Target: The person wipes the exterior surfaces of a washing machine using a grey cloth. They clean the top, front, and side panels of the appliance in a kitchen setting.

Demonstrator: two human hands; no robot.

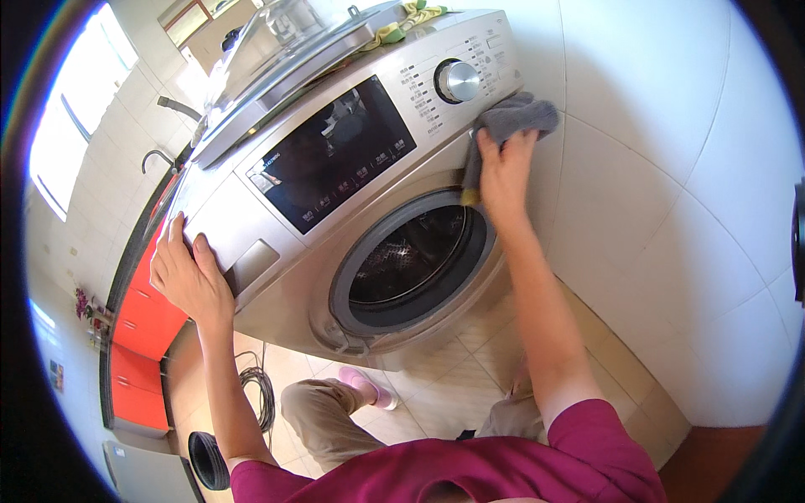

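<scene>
A front-loading washing machine (283,320) stands before me, with a dark display panel (339,151) and a silver dial (460,82) on its front. My right hand (506,166) grips a grey cloth (519,116) against the machine's upper right edge, below the dial. A yellowish patch shows at the cloth's lower end. My left hand (192,270) rests on the upper left corner of the machine, beside the detergent drawer (255,261), fingers apart and holding nothing. Below the panel, the round door opening (409,258) shows the metal drum; the door's glass cannot be made out.
A white tiled wall (629,207) rises close on the right. On top of the machine lie a grey-framed lid-like object (295,69) and a green-yellow patterned cloth (402,28). Red cabinets (144,314) line the left. A coiled cable (258,393) and a black bucket (207,460) are on the floor.
</scene>
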